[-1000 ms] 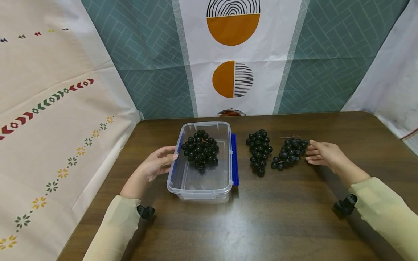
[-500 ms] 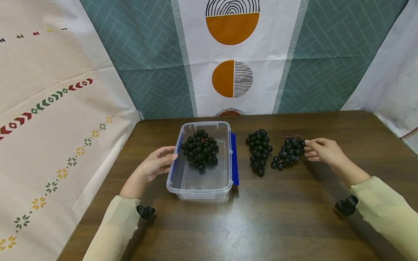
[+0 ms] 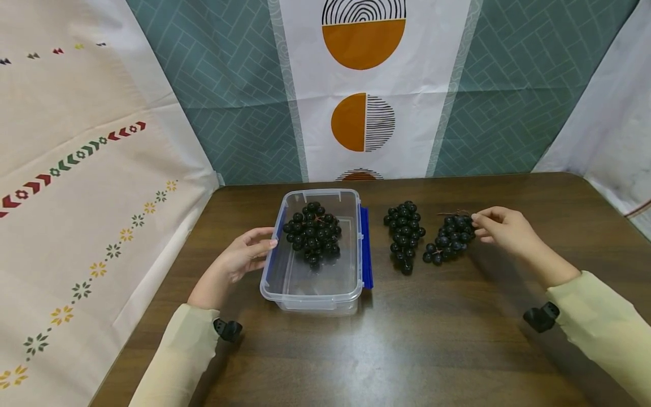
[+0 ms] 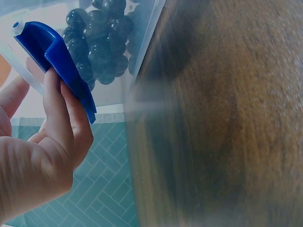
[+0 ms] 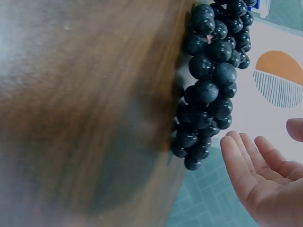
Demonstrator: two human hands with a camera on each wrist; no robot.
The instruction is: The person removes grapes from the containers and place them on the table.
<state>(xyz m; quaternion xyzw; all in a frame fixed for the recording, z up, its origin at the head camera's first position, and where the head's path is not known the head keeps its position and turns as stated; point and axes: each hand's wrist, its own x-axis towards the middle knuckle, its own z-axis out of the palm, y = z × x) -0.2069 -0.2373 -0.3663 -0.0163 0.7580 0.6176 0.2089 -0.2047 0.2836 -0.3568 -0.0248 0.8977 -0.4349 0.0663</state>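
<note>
My left hand (image 3: 249, 254) grips the left side of a clear plastic food container (image 3: 310, 298), thumb at the rim. In the left wrist view its fingers (image 4: 56, 106) lie against a blue latch flap (image 4: 64, 61). A bunch of dark grapes (image 3: 312, 232) sits inside toward the back. Right of the container lie two more bunches: a middle grape bunch (image 3: 404, 234) and a right grape bunch (image 3: 450, 237). My right hand (image 3: 503, 229) is at the right bunch's right edge. The right wrist view shows its fingers (image 5: 236, 165) extended beside the grapes, thumb apart.
Another blue latch flap (image 3: 366, 249) hangs open along the container's right side. Everything stands on a brown wooden table (image 3: 432, 345). A patterned cloth (image 3: 244, 130) hangs behind its back edge, and a pale embroidered cloth (image 3: 102, 186) borders the left.
My right hand has shifted slightly left and toward the back, up to the right grape bunch, thumb and fingers drawing closer together. The left hand, container and grapes stay put.
</note>
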